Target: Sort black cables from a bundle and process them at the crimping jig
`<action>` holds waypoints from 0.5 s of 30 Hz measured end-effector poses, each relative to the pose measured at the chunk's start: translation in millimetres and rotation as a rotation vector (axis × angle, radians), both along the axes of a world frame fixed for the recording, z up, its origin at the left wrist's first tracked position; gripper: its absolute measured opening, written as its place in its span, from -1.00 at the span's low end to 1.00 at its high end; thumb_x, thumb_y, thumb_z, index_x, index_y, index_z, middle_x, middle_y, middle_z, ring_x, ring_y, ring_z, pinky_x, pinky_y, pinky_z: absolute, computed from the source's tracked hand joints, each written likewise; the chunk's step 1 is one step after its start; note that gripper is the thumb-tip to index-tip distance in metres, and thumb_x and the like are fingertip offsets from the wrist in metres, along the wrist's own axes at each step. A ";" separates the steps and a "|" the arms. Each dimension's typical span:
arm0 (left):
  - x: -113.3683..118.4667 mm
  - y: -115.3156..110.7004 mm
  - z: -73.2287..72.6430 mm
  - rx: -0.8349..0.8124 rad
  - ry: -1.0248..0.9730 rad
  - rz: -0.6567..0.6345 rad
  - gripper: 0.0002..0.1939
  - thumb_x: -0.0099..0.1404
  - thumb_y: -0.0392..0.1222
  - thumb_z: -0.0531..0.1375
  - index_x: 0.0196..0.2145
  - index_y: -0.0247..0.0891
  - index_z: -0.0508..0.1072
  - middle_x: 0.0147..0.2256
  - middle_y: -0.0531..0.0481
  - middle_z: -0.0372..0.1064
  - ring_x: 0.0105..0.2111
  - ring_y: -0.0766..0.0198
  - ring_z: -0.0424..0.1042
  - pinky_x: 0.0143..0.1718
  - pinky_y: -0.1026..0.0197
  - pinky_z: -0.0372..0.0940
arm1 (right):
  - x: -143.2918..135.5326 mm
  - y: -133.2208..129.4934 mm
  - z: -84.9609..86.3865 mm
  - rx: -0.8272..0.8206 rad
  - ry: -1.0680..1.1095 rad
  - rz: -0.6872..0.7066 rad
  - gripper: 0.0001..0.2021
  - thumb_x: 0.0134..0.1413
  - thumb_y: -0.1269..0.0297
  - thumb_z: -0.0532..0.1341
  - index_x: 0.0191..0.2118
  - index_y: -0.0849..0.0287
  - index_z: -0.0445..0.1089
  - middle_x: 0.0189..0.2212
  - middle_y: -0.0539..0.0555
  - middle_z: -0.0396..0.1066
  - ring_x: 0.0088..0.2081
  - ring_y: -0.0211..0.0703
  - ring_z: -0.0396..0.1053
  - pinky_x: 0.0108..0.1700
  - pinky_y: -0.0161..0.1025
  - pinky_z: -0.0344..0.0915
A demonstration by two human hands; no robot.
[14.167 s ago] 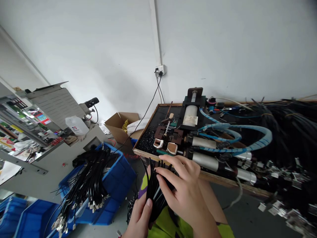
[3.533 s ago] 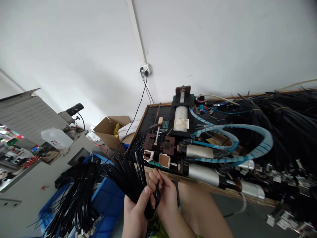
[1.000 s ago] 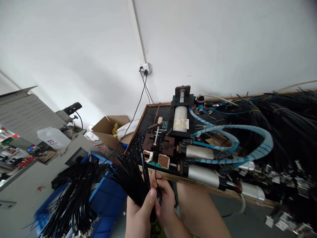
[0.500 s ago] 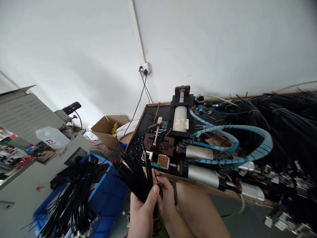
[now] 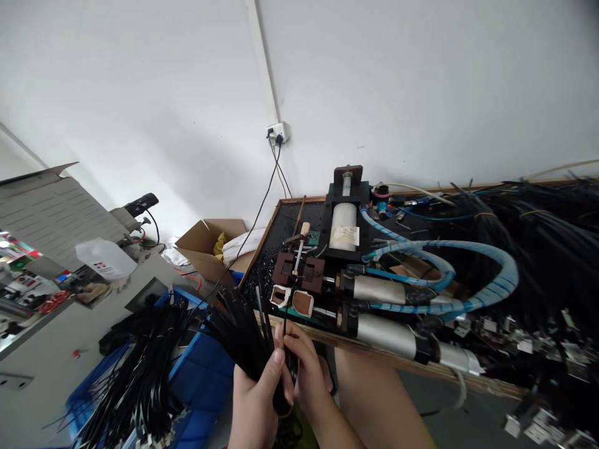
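My left hand [image 5: 256,399] is closed around a thick bundle of black cables [image 5: 236,330], whose loose ends fan out up and to the left. Beside it, my right hand [image 5: 306,368] pinches a single black cable [image 5: 287,312]. That cable points up between two small padded blocks at the front of a bench machine, toward its brown metal clamp [image 5: 316,274]. Whether its tip is inside the clamp I cannot tell. The right padded block [image 5: 303,304] has a brown face with a ragged white edge.
Silver air cylinders [image 5: 386,337] and blue hoses [image 5: 508,268] lie right of the clamp. More black cables with metal connectors [image 5: 524,343] cover the table's right side. At lower left stands a blue crate [image 5: 201,380] of bundled cables. Behind it sits an open cardboard box [image 5: 196,243].
Both hands have shifted slightly left. The single cable in my right hand now stands apart from the bundle and extends between the padded blocks. The whole view has shifted a little.
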State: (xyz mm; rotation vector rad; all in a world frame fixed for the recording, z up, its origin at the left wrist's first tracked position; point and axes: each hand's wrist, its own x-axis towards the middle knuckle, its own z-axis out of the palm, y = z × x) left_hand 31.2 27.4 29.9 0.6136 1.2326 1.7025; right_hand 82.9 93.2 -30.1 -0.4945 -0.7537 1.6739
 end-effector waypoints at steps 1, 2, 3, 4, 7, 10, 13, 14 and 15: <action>-2.5 -2.9 3.6 -0.002 -0.003 0.014 -0.46 0.13 0.20 0.62 -0.24 -0.30 0.61 -0.72 0.15 0.33 -0.71 0.44 0.20 -0.60 0.39 0.07 | -1.3 0.3 -3.0 0.057 -0.046 0.011 -0.66 0.14 -0.02 0.38 -0.50 0.07 0.42 -0.54 -0.01 0.32 -0.43 -0.09 0.24 -0.32 -0.19 0.22; -5.6 -6.1 6.9 -0.004 -0.002 0.015 -0.46 0.13 0.20 0.62 -0.26 -0.31 0.61 -0.73 0.15 0.32 -0.72 0.46 0.18 -0.61 0.40 0.04 | -2.5 0.2 -5.9 0.106 -0.088 0.019 -0.62 0.16 -0.07 0.37 -0.50 0.08 0.41 -0.56 -0.02 0.29 -0.45 -0.11 0.20 -0.35 -0.19 0.16; -9.3 -9.6 9.5 -0.004 0.001 0.010 -0.47 0.13 0.19 0.62 -0.28 -0.31 0.61 -0.74 0.14 0.31 -0.73 0.47 0.17 -0.61 0.41 0.02 | -3.5 -0.4 -8.2 0.141 -0.120 0.023 -0.59 0.18 -0.10 0.38 -0.51 0.08 0.39 -0.57 -0.04 0.27 -0.47 -0.13 0.16 -0.37 -0.20 0.11; -13.3 -13.4 11.4 -0.004 0.004 0.005 -0.48 0.15 0.19 0.62 -0.30 -0.30 0.60 -0.75 0.14 0.31 -0.73 0.47 0.16 -0.62 0.41 0.00 | -4.3 -1.8 -9.6 0.159 -0.142 0.020 -0.58 0.17 -0.09 0.40 -0.52 0.09 0.39 -0.58 -0.05 0.25 -0.48 -0.14 0.13 -0.37 -0.20 0.06; -26.1 -25.0 13.2 0.002 -0.002 -0.011 -0.51 0.17 0.17 0.61 -0.31 -0.29 0.60 -0.76 0.14 0.30 -0.75 0.47 0.16 -0.63 0.41 0.02 | -3.5 -10.0 -5.7 0.304 -0.278 -0.107 -0.64 0.24 0.10 0.42 -0.50 0.09 0.36 -0.54 -0.07 0.24 -0.44 -0.14 0.15 -0.34 -0.20 0.04; -36.1 -34.5 12.2 -0.009 0.000 -0.039 -0.52 0.17 0.16 0.61 -0.30 -0.29 0.61 -0.76 0.12 0.31 -0.76 0.48 0.17 -0.63 0.42 0.00 | 2.8 -17.6 6.5 0.581 -0.465 -0.382 -0.83 0.30 0.32 0.34 -0.35 0.07 0.41 -0.30 0.04 0.45 -0.24 -0.04 0.40 -0.17 -0.16 0.25; -40.3 -38.7 11.7 -0.022 0.011 -0.074 -0.51 0.17 0.17 0.61 -0.30 -0.31 0.62 -0.77 0.11 0.31 -0.77 0.47 0.17 -0.64 0.41 -0.03 | 10.6 -19.1 14.2 0.821 -0.549 -0.379 -0.84 0.35 0.41 0.24 -0.08 0.02 0.51 0.03 0.14 0.58 0.15 0.13 0.48 0.25 0.06 0.26; -40.6 -38.6 11.7 -0.017 0.015 -0.081 -0.51 0.17 0.17 0.61 -0.31 -0.31 0.62 -0.77 0.11 0.31 -0.77 0.48 0.16 -0.64 0.40 -0.03 | 11.7 -19.1 13.4 0.860 -0.547 -0.293 -0.81 0.39 0.40 0.21 -0.04 0.00 0.52 0.01 0.12 0.61 0.14 0.13 0.50 0.32 0.11 0.22; -40.7 -38.0 11.6 -0.002 0.015 -0.083 -0.51 0.18 0.17 0.61 -0.32 -0.32 0.62 -0.77 0.11 0.30 -0.77 0.49 0.14 -0.63 0.40 -0.02 | 11.5 -19.4 10.4 0.857 -0.538 -0.190 -0.82 0.43 0.35 0.18 -0.05 0.00 0.54 -0.08 0.10 0.64 0.07 0.11 0.55 0.31 0.11 0.24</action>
